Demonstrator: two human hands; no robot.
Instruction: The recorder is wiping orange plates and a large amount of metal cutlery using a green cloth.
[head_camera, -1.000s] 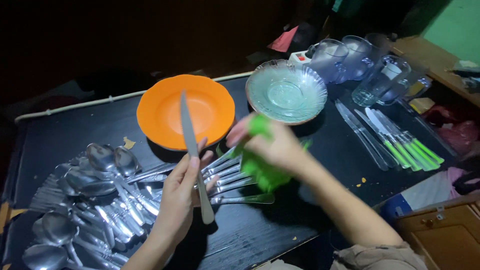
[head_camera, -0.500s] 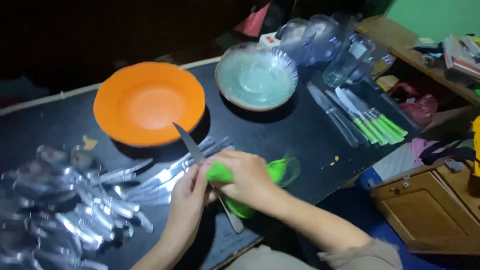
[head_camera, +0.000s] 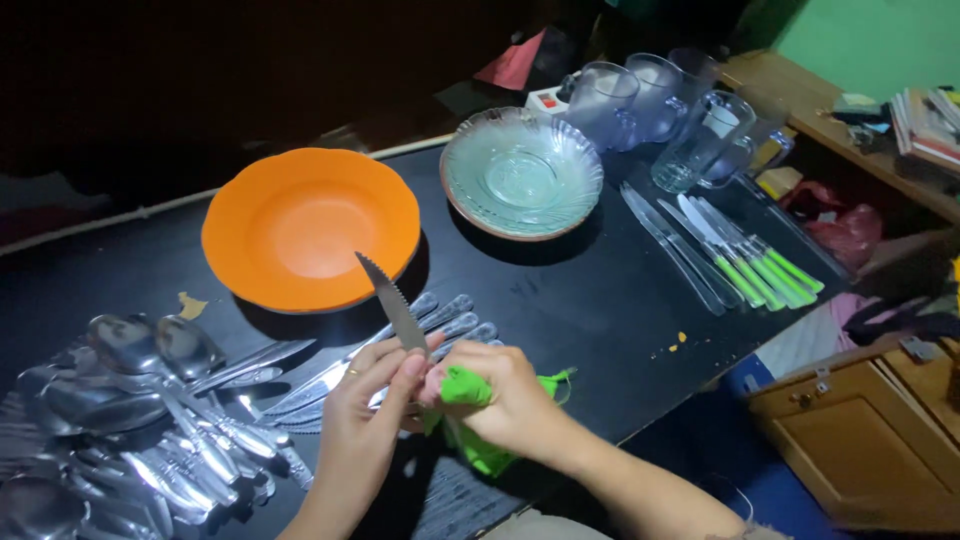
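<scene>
**Serrated knife held and wiped with a green cloth over a dark table**

The left hand (head_camera: 365, 420) is raised from the lower edge of the view, wrist bent slightly, with its fingers curled closed around the lower part of a table knife (head_camera: 392, 303). The knife is held tilted, its tip pointing up and to the left toward the orange plate (head_camera: 300, 225). Its blade is of shiny metal, narrow and pointed, with a toothed edge. The right hand (head_camera: 505, 400) is brought in from the lower right, the forearm lying diagonally across the table edge; its fingers are bunched tightly around a crumpled green cloth (head_camera: 470, 420), which is pressed against the knife just below the left hand's fingertips. The cloth is soft and creased, and part of it hangs below the palm.

Under the hands a row of metal knives (head_camera: 440, 325) is laid on the black table (head_camera: 600, 300). A heap of glossy spoons (head_camera: 150, 400) is piled at the left. The orange plate is round, smooth and shallow; beside it a clear glass bowl (head_camera: 520, 175) with a scalloped, ribbed rim is set. Further right, transparent glass mugs (head_camera: 660, 110) are grouped, and green-handled knives (head_camera: 750, 255) are lined up side by side.
</scene>
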